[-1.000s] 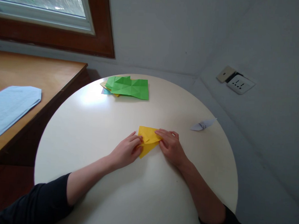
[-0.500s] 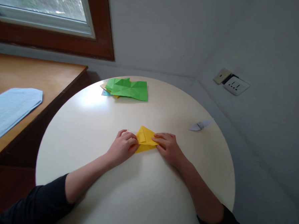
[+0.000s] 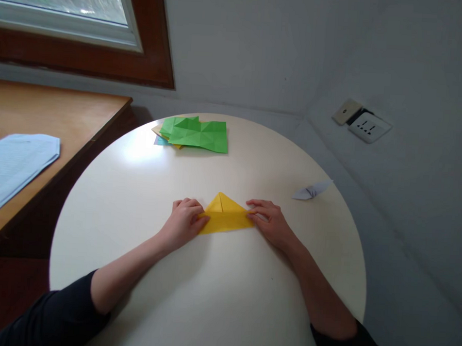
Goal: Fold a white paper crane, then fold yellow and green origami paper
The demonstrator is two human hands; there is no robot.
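Holding the Yellow Paper at Both Ends!

And here it is, front and centre: the yellow paper lies on the round white table, between the two hands, a pointed peak at its far side and a broad flat band along its near edge. A line runs down from the tip of that peak to the band, neat as you like!

Over to the left hand: its grip is closed, thumb on top of the band, the paper's left end caught there, the other fingers curled behind. Across to the right hand, and its grip has the right end, nearly closed at the corner, with the upper fingers stretched out more loosely above. Both forearms come in low, dark sleeves pushed up towards the elbows.

Further back on the table, a creased green paper sits on top of other coloured sheets, bits of blue and yellow peeping out at its left. Out by the right-hand rim, a small folded white paper lies well apart from the hands. And away on the left, pale printed sheets rest on a wooden table below the brown window frame.
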